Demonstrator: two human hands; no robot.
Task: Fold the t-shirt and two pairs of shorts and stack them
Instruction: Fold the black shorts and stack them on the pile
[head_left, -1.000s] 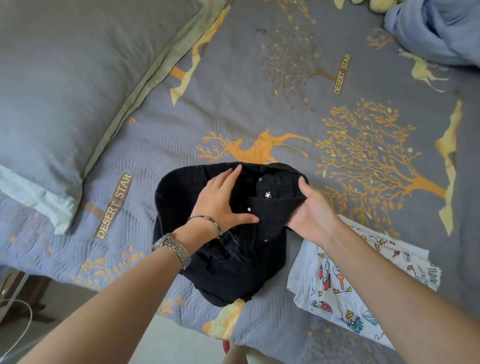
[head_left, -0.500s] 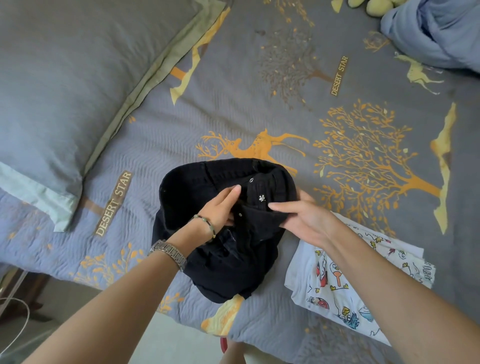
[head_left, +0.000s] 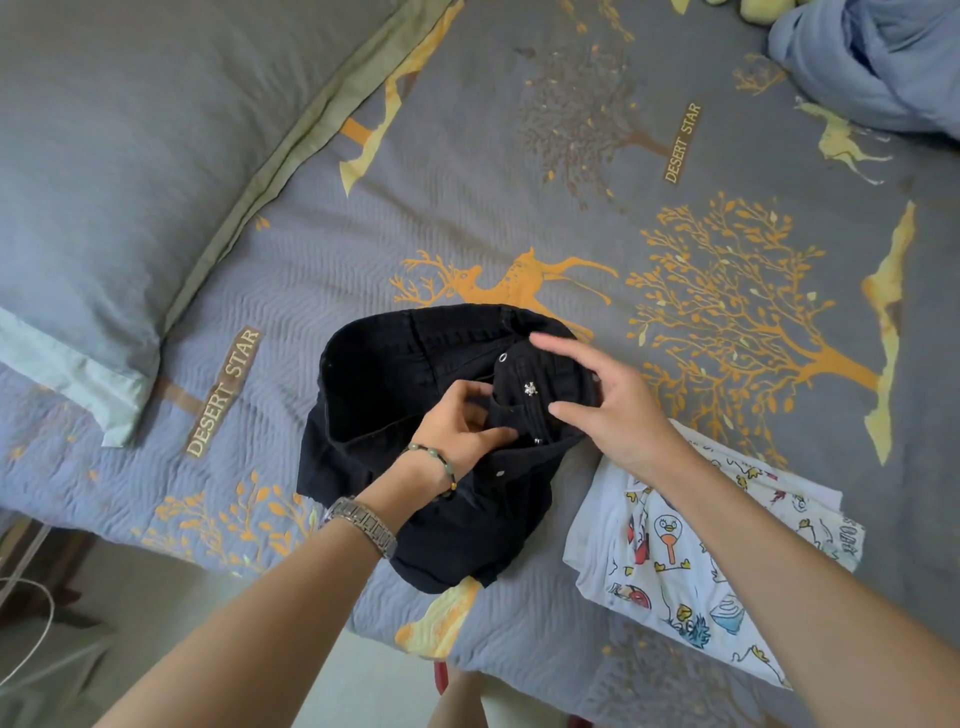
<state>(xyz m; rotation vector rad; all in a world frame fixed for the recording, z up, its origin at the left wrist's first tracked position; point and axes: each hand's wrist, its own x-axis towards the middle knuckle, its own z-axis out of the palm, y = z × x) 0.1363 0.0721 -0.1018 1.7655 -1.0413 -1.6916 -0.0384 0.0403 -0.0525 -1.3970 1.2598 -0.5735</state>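
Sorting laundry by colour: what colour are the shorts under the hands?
Black, with small silver studs; the shorts show best in the head view.

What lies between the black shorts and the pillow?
Only bare bedspread, with a DESERT STAR label, between the black shorts and pillow, per the head view.

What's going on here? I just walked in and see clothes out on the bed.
A person is folding laundry on a grey printed bedspread. The left hand pinches a fold of the black shorts near the waistband snaps, and the right hand hovers open over the same spot. The shorts are bunched, not yet folded flat. A white cartoon-print garment lies folded to the right of the shorts. A pillow sits at the upper left.
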